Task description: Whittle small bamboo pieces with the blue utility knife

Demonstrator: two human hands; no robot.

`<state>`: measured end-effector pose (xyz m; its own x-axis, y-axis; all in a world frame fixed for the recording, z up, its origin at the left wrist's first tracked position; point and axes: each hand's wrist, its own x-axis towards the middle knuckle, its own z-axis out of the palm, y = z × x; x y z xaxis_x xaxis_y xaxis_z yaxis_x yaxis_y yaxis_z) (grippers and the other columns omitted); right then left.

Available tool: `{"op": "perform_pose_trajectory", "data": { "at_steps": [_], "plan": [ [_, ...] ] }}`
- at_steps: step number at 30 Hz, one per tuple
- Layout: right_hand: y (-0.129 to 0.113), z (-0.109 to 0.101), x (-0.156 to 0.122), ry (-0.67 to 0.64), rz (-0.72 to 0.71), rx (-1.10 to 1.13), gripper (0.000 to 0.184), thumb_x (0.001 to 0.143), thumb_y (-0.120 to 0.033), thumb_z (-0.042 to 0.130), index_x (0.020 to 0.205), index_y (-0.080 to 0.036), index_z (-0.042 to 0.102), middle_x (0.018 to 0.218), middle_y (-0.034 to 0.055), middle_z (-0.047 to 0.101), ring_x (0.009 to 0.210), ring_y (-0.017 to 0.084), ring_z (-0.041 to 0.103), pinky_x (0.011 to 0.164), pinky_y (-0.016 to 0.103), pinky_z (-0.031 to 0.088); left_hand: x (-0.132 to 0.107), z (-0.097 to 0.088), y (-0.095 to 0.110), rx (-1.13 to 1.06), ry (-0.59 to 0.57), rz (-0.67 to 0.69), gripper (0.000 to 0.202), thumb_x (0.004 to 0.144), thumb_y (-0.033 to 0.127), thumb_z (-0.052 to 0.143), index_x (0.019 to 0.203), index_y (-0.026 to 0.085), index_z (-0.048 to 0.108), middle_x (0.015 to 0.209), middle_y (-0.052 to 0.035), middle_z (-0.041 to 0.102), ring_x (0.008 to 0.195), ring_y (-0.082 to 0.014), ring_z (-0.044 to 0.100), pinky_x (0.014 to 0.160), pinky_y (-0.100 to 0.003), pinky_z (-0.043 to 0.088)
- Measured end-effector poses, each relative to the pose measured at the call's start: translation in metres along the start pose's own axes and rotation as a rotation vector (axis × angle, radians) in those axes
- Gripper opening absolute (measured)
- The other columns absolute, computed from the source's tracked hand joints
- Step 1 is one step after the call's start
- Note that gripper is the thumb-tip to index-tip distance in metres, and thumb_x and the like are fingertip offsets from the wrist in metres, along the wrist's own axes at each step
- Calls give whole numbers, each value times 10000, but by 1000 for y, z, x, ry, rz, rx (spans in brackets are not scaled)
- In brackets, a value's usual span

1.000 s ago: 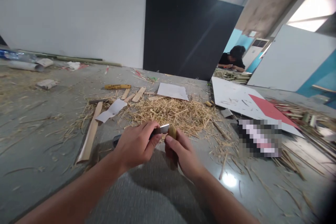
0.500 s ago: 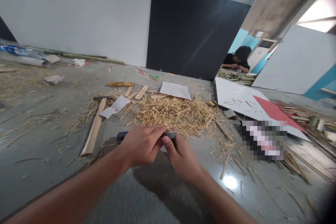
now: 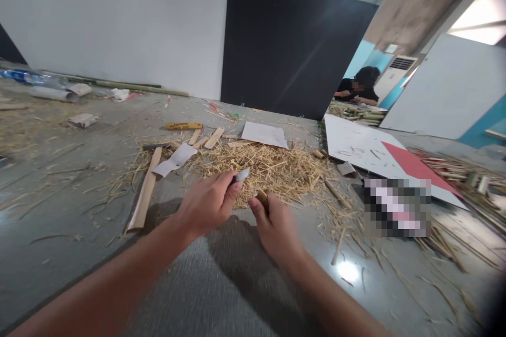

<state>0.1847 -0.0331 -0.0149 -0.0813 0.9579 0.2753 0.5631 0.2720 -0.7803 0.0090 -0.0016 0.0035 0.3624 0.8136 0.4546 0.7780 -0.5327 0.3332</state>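
My left hand (image 3: 207, 200) is closed around a knife (image 3: 241, 175), whose short grey blade sticks out past the thumb, pointing right. Its handle is mostly hidden in the fist. In my right hand (image 3: 279, 224) is a short piece of bamboo (image 3: 261, 197), pinched between thumb and fingers with its pale end showing. The blade and the bamboo are apart. Just beyond both hands lies a heap of thin straw-coloured shavings (image 3: 272, 171) on the grey surface.
A split bamboo strip (image 3: 145, 189) and white paper (image 3: 176, 159) lie left of the heap. Beyond it are a yellow tube (image 3: 183, 126) and another paper sheet (image 3: 264, 134). A white and red board (image 3: 359, 142) lies right. A person (image 3: 361, 87) sits far back.
My left hand has lifted the knife up and away from the bamboo, opening a gap between the hands. My right hand stays in nearly the same place.
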Motion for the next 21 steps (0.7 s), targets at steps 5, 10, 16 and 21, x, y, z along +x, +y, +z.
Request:
{"op": "perform_pose_trajectory", "data": {
  "at_steps": [5,10,16,21],
  "plan": [
    [-1,0,1,-75,-45,154,259,934,-478,491,878,-225,487,667,-26,490,580,131,432,547,276,302,-1,0,-2,-70,-49,49,362,977,393,345,1196,178,537,1071,-103,690,936,-258,659,761,-386,508],
    [-4,-1,-2,-137,-66,292,252,956,-470,447,910,-226,491,755,-19,458,672,136,414,608,274,347,-4,5,2,-111,-137,153,339,939,294,413,1248,193,510,1164,-108,667,1020,-262,642,842,-411,514],
    [1,2,-2,-189,-56,421,232,960,-470,440,996,-244,473,870,-1,483,770,143,437,701,279,392,-6,4,4,-185,-171,223,390,909,230,433,1293,203,491,1187,-95,663,1045,-253,642,868,-420,528],
    [0,4,-2,-207,-81,481,230,960,-468,440,1041,-257,484,932,18,512,845,156,476,774,295,423,-6,3,3,-205,-154,273,435,907,235,437,1338,202,471,1260,-112,636,1115,-252,625,907,-424,525]
  ]
}}
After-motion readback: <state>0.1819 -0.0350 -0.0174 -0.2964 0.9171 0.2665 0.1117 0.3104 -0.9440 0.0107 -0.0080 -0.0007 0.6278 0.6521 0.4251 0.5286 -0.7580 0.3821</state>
